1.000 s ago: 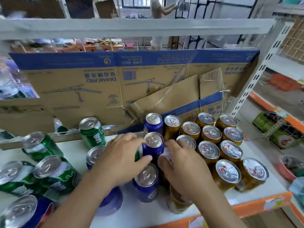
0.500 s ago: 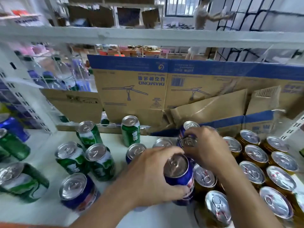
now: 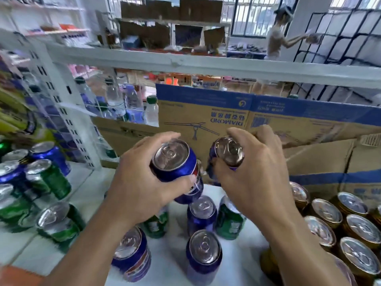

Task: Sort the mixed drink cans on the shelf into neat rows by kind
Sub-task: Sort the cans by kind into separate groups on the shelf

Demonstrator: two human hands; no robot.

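Observation:
My left hand (image 3: 140, 195) grips a blue can (image 3: 175, 162) lifted above the white shelf (image 3: 243, 252). My right hand (image 3: 253, 182) grips a second blue can (image 3: 228, 153) from above, also raised and tilted. Below them stand three more blue cans (image 3: 203, 252) and green cans (image 3: 228, 223) mixed together. Gold cans (image 3: 358, 228) stand in rows at the right. More green cans (image 3: 49, 180) and blue cans (image 3: 51, 153) crowd the left side of the shelf.
A cardboard box wall (image 3: 257, 120) printed DIAMOND closes the shelf's back. A white upper shelf rail (image 3: 185, 62) runs overhead. Water bottles (image 3: 115, 100) stand behind at the left. A white perforated upright (image 3: 66, 120) divides the shelf. A person (image 3: 276, 36) stands far behind.
Both hands have lifted their blue cans off the shelf and up in front of the cardboard. The view has swung further left, showing more green and blue cans there.

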